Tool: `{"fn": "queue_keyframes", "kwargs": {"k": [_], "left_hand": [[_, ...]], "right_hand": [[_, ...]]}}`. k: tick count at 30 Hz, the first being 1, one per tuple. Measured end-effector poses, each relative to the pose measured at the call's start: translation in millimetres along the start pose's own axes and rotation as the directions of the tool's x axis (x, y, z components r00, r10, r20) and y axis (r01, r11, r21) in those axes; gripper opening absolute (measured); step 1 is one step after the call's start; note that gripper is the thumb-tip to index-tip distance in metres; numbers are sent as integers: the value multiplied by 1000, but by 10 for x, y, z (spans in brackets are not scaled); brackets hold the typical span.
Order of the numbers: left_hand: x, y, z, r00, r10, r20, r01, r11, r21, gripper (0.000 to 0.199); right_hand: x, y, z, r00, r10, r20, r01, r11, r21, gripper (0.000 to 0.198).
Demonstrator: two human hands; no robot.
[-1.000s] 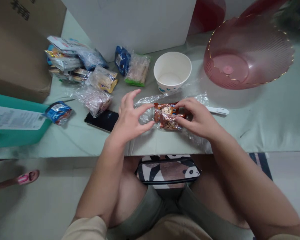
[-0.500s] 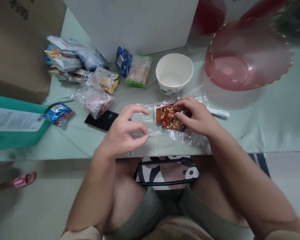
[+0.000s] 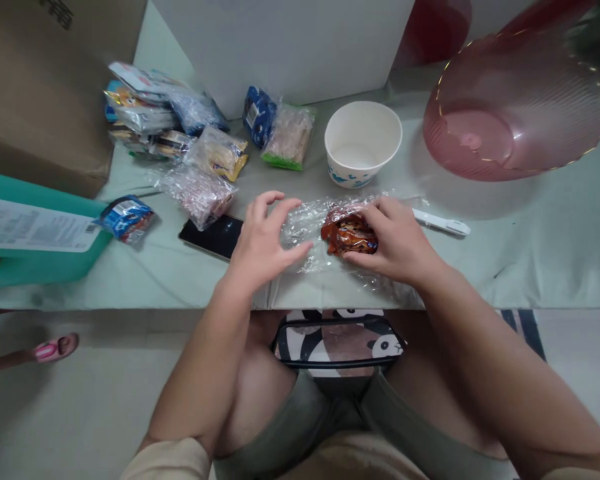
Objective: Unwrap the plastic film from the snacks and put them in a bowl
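Brown and orange snack packets (image 3: 351,235) lie bunched on a sheet or bag of clear plastic (image 3: 305,230) near the table's front edge. My right hand (image 3: 397,240) grips the packets from the right, thumb in front and fingers behind. On the other side, my left hand (image 3: 266,237) is open with thumb and fingers spread beside the plastic's left end; whether the fingertips touch it I cannot tell. A black phone (image 3: 211,237) lies partly behind my left hand. Beyond the plastic stands a white paper bowl (image 3: 363,143). Right of my right hand lies a white, slim tool (image 3: 443,223).
Several wrapped snacks (image 3: 155,113) are heaped at the left back. A blue packet (image 3: 127,217) lies by a teal container (image 3: 70,267). A pink ribbed bowl (image 3: 510,120) rests at the right. Behind stand a white box (image 3: 290,47) and a cardboard box (image 3: 45,87).
My right hand has closed more around the packets, drawing them together. My left hand has turned and spread its fingers. The whole view has shifted slightly.
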State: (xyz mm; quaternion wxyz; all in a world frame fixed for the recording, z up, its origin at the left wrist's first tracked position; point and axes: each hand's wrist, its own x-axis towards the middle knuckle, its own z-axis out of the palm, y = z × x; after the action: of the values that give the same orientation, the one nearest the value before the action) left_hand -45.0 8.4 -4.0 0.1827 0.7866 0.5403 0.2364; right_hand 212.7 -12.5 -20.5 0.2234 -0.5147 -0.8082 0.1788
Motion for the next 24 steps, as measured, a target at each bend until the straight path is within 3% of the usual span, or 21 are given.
{"fn": "queue_keyframes", "kwargs": {"k": [4, 6, 10, 14, 17, 19, 20, 23, 24], "left_hand": [[128, -42, 98, 970, -183, -163, 171, 982, -81, 3], [186, -37, 131, 942, -263, -208, 213, 949, -235, 10], [260, -2, 183, 880, -456, -135, 336, 797, -503, 24], [291, 20, 185, 866, -468, -178, 353, 823, -446, 28], [308, 34, 165, 870, -454, -193, 346, 841, -416, 26], [318, 51, 155, 872, -457, -176, 352, 835, -424, 24], [322, 61, 153, 874, -457, -164, 355, 832, -427, 23], [327, 91, 156, 883, -452, -128, 361, 828, -430, 21], [327, 99, 160, 885, -450, -118, 363, 827, -430, 20]], "right_hand": [[-58, -34, 28, 1000, -12, 3, 12, 998, 63, 59], [-76, -41, 25, 1000, -22, 4, 22, 995, 100, 55], [-84, -36, -25, 995, -73, 68, 57, 975, 217, 45], [-107, -25, -103, 990, -108, -93, 133, 932, 337, 39], [-144, -18, -181, 968, -2, -251, 109, 904, 414, 46], [-154, 32, -259, 921, 141, -363, 34, 899, 436, 52], [-150, 85, -309, 872, 210, -442, 1, 903, 431, 53], [-107, 370, -513, 640, 325, -696, -91, 932, 351, 50], [-86, 490, -590, 612, 323, -722, -130, 942, 311, 47]]}}
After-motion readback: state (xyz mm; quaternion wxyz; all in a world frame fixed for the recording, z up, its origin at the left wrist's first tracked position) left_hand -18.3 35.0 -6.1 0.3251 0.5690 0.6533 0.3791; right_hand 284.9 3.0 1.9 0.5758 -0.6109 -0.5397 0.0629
